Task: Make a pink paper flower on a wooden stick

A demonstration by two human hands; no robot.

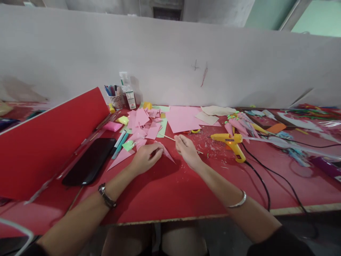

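Note:
My left hand (pixel 147 158) is curled, thumb and fingers together, at a pointed piece of pink paper (pixel 167 153) that shows beyond its fingertips; the fingers hide part of the paper. Just to the right, my right hand (pixel 187 150) is closed around a thin wooden stick (pixel 168 138). One end of the stick points up and left, and the other comes out below the fingers. More cut pink paper (pixel 141 118) is heaped behind my left hand. A larger pink sheet (pixel 181 119) lies flat behind my right hand.
A yellow glue gun (pixel 230 142) with a black cord lies at right, near several pink cones (pixel 238 124). At left are a dark phone (pixel 90 161), markers (pixel 119 144) and a leaning red board (pixel 53 142). A pen cup (pixel 115 99) stands by the white partition (pixel 165 64).

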